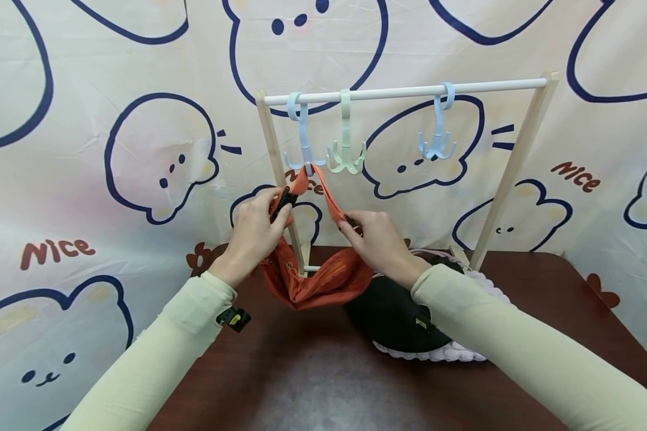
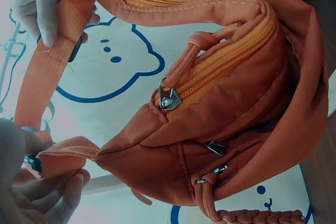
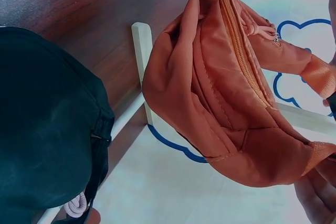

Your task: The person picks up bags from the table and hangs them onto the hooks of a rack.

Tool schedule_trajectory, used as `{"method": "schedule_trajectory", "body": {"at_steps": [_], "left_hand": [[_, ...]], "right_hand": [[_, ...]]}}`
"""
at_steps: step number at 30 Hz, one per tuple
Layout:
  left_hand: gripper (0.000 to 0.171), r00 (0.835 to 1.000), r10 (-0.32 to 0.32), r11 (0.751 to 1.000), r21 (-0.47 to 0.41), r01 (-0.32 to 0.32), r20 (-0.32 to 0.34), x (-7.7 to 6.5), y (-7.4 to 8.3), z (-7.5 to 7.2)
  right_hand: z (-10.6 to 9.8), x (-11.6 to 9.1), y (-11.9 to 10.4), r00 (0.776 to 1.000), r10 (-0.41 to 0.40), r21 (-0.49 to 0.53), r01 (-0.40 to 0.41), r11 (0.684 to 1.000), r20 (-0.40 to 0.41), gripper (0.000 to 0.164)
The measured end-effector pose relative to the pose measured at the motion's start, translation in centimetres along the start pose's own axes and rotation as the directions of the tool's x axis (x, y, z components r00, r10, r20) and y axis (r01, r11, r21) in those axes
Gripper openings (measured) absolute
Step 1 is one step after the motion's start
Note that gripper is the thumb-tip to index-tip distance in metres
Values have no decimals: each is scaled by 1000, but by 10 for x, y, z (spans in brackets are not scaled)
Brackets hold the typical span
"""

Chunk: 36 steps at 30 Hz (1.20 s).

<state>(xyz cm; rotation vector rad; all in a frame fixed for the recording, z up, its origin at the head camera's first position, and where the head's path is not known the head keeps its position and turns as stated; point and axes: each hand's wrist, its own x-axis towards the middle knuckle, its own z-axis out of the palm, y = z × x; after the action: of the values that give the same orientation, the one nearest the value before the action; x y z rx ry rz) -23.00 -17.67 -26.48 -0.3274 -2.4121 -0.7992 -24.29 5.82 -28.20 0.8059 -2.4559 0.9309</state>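
An orange waist bag (image 1: pixel 331 281) hangs in the air above the table, with zipped pockets and a braided zipper pull (image 2: pixel 262 216). Its strap (image 1: pixel 329 197) rises to a light blue swivel hook (image 1: pixel 304 134) on the left of the rack, peaking at the hook's lower prongs. My left hand (image 1: pixel 256 227) pinches the strap on the left, beside a black buckle (image 1: pixel 284 203). On the other side, my right hand (image 1: pixel 380 239) grips the strap between thumb and fingers. The left wrist view shows both hands on the strap at the left, with the bag sagging between its ends.
A wooden rack with a white bar (image 1: pixel 404 92) stands on the dark table (image 1: pixel 323 383). A green hook (image 1: pixel 346 134) and another blue hook (image 1: pixel 438 129) hang farther right. Behind my right forearm lie a black bag (image 1: pixel 399 317) and something pale and ruffled (image 1: pixel 437 353). Patterned cloth hangs behind.
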Motion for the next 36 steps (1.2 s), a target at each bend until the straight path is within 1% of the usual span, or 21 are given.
{"method": "schedule_trajectory", "body": {"at_steps": [10,25,30,36], "left_hand": [[37,1000,-26,1000,10,26,7,0,-5,0],[41,1000,-21,1000,19,20,14,4,-8,3],[41,1000,-18,999,30,18,18,6,-11,4],[42,999,-28,999,34,27,35,8,-12,4]], "right_hand": [[6,1,-1,1000,5,-21,-5,1000,30,23],[10,0,0,997,34,-36,-32,999,65,33],[10,-1,1,997,32,-48,-29,998,71,33],[9,0,3,995,49,-36,-46,998,82,32]]}}
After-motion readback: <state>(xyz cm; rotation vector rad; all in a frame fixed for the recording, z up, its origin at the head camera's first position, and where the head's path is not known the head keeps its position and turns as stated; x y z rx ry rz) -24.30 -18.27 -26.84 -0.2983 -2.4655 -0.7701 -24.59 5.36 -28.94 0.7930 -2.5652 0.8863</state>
